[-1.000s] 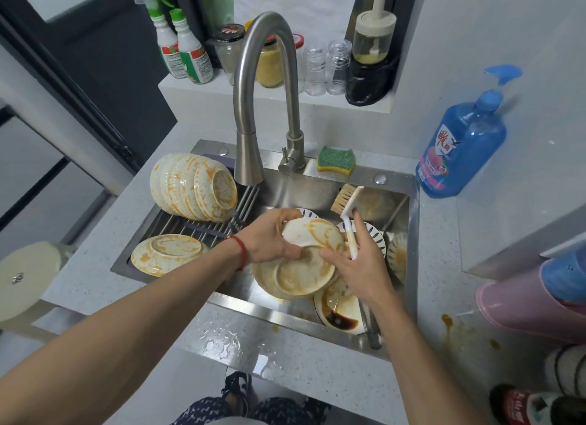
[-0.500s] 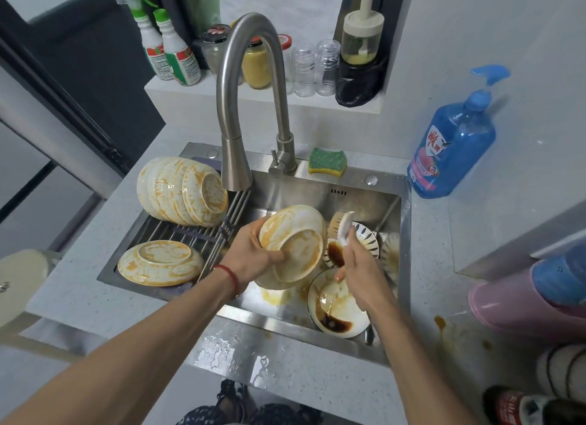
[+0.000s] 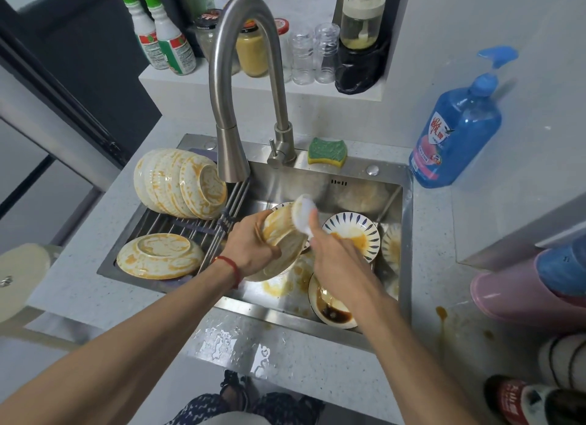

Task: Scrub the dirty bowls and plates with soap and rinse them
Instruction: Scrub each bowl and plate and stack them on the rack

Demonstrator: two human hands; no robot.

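My left hand [image 3: 250,247] grips a stained cream bowl [image 3: 280,237], tilted on its side over the steel sink [image 3: 361,187]. Gripped in my right hand [image 3: 336,259], a white dish brush [image 3: 303,213] has its head against the bowl's upper rim. Below them lie a blue-patterned plate [image 3: 352,234] smeared orange and a bowl with dark sauce [image 3: 333,307]. On the rack at the left, several stained bowls [image 3: 180,183] stand on edge. One more bowl [image 3: 160,255] lies upside down there.
The tall faucet [image 3: 236,85] arches over the sink's left half, its spout just above my left hand. A green sponge [image 3: 327,151] rests on the back rim. A blue soap pump bottle [image 3: 456,126] stands at the right. Bottles and jars [image 3: 253,50] line the shelf behind.
I lifted the bowl off the pile, turned it on its side and raised it. The brush came from beside the bowl onto its upper rim.
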